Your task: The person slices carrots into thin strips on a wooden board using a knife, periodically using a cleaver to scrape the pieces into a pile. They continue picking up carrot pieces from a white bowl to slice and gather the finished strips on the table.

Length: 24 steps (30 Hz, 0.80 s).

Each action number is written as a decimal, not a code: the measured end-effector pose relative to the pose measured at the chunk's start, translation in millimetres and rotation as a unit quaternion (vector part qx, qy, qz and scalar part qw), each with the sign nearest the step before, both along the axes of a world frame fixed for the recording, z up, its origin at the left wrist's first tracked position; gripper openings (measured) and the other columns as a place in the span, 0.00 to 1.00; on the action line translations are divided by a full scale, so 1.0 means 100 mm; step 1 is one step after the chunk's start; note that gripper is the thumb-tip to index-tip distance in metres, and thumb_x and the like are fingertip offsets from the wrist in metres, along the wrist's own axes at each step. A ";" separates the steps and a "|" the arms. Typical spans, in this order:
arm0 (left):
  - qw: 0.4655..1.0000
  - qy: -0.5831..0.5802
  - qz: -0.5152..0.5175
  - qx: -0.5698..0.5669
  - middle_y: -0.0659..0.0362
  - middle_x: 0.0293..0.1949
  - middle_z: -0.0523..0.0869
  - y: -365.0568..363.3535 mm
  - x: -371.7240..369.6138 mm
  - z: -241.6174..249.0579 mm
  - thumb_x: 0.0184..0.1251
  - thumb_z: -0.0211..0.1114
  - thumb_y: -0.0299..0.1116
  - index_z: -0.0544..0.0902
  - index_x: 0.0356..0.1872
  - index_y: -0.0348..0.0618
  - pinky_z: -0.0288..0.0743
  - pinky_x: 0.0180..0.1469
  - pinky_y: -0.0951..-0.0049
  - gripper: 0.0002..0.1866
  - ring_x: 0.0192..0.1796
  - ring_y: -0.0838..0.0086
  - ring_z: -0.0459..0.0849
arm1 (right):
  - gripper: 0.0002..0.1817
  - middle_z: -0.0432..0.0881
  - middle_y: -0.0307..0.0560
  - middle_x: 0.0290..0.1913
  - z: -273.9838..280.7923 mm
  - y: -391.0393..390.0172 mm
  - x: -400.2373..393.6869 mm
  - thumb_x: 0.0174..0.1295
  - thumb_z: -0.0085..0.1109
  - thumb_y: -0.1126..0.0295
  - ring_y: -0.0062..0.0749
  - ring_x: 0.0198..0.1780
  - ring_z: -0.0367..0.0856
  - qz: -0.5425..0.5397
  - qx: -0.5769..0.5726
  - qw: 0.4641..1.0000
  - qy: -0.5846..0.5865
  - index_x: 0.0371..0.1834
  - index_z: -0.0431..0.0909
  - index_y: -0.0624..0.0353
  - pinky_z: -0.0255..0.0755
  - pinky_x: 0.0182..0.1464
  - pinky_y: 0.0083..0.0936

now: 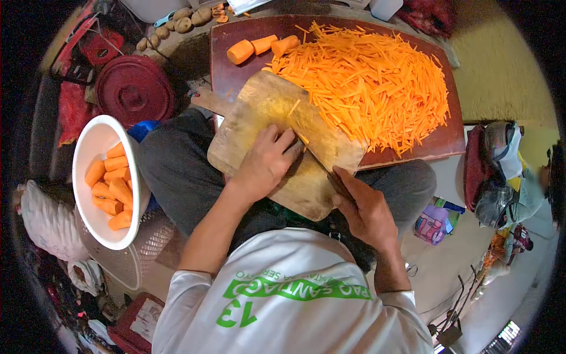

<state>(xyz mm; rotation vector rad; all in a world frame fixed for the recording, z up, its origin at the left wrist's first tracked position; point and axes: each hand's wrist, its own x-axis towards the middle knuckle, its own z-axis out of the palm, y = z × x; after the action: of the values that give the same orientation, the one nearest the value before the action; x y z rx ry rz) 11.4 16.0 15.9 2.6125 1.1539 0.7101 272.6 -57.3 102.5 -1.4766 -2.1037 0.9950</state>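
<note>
A wooden chopping board [236,133] lies tilted across my lap, its far edge against a red table. My left hand [268,162] presses on it with the fingers curled together; whatever is under them is hidden. In my right hand [365,212] is the handle of a knife [318,160], its blade angled across the board close to my left fingertips. A thin carrot strip [294,107] and small orange bits lie beside the blade. Beyond the board spreads a big heap of carrot strips [371,88].
On the red table [230,76], several peeled carrot pieces [240,52] sit at the back left. A white basin [84,171] of peeled carrots [121,192] stands at my left. Behind it are a dark red lid [134,88] and potatoes [183,25]. Bags [498,177] lie at the right.
</note>
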 end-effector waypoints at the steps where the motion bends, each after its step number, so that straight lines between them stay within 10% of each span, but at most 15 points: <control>1: 1.000 -0.008 -0.005 0.005 0.50 0.54 0.82 0.03 -0.02 -0.01 0.65 0.65 0.29 0.89 0.51 0.34 0.78 0.62 0.53 0.16 0.57 0.51 0.80 | 0.30 0.88 0.67 0.63 -0.02 0.02 0.01 0.74 0.69 0.71 0.62 0.60 0.91 0.000 0.006 1.000 0.012 0.79 0.75 0.64 0.84 0.61 0.41; 24: 0.999 -0.037 -0.006 0.009 0.53 0.45 0.83 0.05 0.01 0.04 0.64 0.66 0.31 0.91 0.44 0.34 0.80 0.59 0.57 0.13 0.51 0.56 0.81 | 0.28 0.87 0.70 0.63 0.04 0.35 -0.28 0.77 0.64 0.72 0.66 0.64 0.87 0.029 -0.030 0.998 -0.048 0.77 0.72 0.68 0.83 0.64 0.47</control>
<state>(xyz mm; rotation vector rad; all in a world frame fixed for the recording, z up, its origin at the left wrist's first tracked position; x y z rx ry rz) 12.1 21.4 20.4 2.5819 1.1151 0.8098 244.8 -22.6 106.6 -1.5280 -2.2122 1.0356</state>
